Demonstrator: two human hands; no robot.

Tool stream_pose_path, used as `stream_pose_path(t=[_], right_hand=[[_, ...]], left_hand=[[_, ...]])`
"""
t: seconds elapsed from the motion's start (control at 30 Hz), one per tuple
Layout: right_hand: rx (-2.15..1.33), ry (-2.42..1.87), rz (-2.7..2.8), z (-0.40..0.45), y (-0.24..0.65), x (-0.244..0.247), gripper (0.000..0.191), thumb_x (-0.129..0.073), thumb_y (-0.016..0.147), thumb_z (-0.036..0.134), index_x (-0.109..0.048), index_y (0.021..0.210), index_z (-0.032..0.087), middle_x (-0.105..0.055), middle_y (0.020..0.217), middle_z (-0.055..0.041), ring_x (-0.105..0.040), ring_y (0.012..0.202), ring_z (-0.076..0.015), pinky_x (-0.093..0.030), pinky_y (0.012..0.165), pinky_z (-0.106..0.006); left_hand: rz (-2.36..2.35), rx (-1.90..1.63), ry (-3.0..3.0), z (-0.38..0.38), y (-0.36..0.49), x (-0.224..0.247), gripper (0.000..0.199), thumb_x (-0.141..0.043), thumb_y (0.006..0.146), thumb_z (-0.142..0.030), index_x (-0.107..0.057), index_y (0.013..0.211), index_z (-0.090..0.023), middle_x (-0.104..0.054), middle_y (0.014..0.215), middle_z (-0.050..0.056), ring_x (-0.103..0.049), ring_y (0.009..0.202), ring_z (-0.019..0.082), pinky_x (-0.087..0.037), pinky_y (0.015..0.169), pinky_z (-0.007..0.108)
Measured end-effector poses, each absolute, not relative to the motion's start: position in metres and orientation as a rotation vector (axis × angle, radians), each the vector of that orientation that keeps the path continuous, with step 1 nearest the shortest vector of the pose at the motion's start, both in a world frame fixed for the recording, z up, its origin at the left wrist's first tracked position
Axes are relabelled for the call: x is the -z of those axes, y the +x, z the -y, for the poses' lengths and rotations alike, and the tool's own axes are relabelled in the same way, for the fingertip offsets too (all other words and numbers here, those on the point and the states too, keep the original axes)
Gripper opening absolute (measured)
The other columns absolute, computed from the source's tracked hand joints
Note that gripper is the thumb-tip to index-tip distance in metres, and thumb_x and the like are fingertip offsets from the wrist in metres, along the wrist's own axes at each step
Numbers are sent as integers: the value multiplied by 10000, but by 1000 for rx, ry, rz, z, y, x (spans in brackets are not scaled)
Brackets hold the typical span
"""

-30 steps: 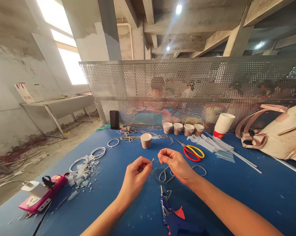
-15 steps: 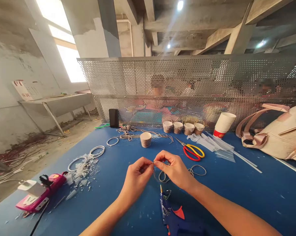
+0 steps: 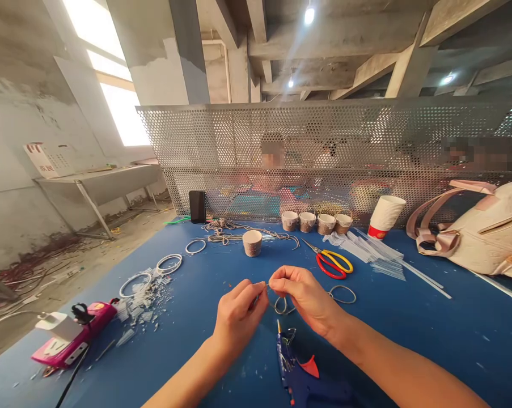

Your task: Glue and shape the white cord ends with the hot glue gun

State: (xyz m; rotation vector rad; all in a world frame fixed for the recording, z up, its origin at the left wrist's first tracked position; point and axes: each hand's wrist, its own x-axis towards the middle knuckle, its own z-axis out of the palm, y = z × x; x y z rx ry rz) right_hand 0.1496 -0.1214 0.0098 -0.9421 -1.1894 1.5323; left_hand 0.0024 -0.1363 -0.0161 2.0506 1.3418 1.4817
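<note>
My left hand (image 3: 244, 306) is closed in a pinch on a thin grey-brown cord (image 3: 268, 288). Facing it, my right hand (image 3: 300, 294) pinches the same cord, the fingertips a small gap apart. Loops of cord (image 3: 282, 306) lie on the table, partly hidden behind my right hand. Just beyond my hands a small paper cup (image 3: 252, 243), wrapped in brown cord with a white rim, stands upright. Nearer to me lies a blue hot glue gun (image 3: 287, 362) with a red trigger, its nozzle pointing away.
Scissors (image 3: 334, 263), clear glue sticks (image 3: 377, 255), stacked paper cups (image 3: 386, 216) and a pale bag (image 3: 485, 232) are on the right. Several wrapped cups (image 3: 307, 222) line the perforated screen (image 3: 238, 141). White rings (image 3: 169, 264), glue scraps and a pink power strip (image 3: 75, 343) lie left.
My fingertips have drawn slightly apart, with the cord still between them. My right fingers have shifted their pinch. The camera view has moved a little; the things on the table stay put.
</note>
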Motion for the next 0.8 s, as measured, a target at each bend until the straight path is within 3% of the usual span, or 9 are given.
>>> stream_pose_path(t=[0.2, 0.4, 0.53, 0.7, 0.8], right_hand=[[-1805, -905, 969, 121, 146, -5, 152, -700, 538, 247, -581, 560, 155, -466, 513, 62, -379, 512, -78, -310, 550, -235], [-1137, -1001, 1303, 115, 152, -5, 136, -657, 663, 296, -598, 652, 174, -545, 622, 36, -462, 620, -118, -369, 626, -251], [-1035, -1049, 1322, 103, 171, -5, 206, -618, 717, 387, -575, 711, 185, -494, 599, 46, -431, 572, -113, -362, 574, -245], [-737, -1266, 1687, 97, 204, 14, 373, -447, 828, 454, -463, 546, 209, -450, 524, 28, -442, 526, -135, -382, 552, -274], [-540, -1321, 1823, 102, 224, 32, 116, -495, 780, 275, -592, 774, 211, -621, 835, -31, -546, 686, -164, -439, 639, -296]], left_hand=[[-1267, -1539, 2333, 129, -6, 24, 146, -589, 777, -194, -655, 646, -194, -332, 494, -52, -283, 440, 91, -268, 453, 209], [-1311, -1685, 2305, 122, -3, 24, 187, -535, 804, -200, -610, 634, -175, -409, 483, -61, -331, 432, 73, -285, 431, 187], [-1422, -1546, 1910, 120, -4, 16, 211, -543, 759, -274, -587, 581, -170, -392, 457, -65, -308, 437, 76, -273, 431, 194], [-1362, -1497, 1626, 119, -5, 8, 222, -601, 692, -327, -574, 541, -167, -438, 480, -49, -340, 471, 87, -289, 455, 203], [-1313, -1475, 1542, 119, -4, 7, 234, -632, 676, -346, -575, 541, -164, -420, 479, -53, -324, 468, 81, -274, 448, 204]])
